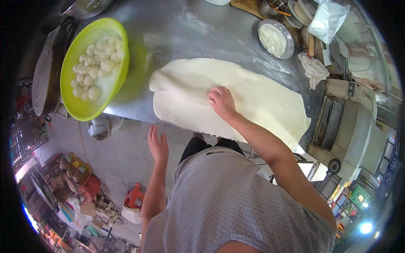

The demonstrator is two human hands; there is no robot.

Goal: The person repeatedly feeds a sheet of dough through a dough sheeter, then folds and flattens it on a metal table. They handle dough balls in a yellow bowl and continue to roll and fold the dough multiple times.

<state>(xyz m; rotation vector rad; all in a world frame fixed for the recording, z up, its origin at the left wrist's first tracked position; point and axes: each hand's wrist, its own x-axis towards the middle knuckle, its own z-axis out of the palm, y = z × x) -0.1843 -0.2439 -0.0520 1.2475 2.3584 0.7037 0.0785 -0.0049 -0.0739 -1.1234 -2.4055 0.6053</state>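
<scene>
A broad, thin sheet of pale dough (269,104) lies across the steel tabletop, and its near side reaches the table's front edge. My right hand (222,101) rests on the middle of the sheet with its fingers curled under. Whether dough is pinched between those fingers is hidden. To the left of the hand, the dough rises in a soft fold (177,83). My left hand (158,144) is over the floor just off the front edge, fingers apart, holding nothing.
A yellow-green plastic basin (124,68) with several dough balls (94,72) stands at the left, overhanging the edge. Behind the dough on the right are a bowl of flour (273,39) and a crumpled cloth (313,70). A worn machine (343,123) flanks the table's right end.
</scene>
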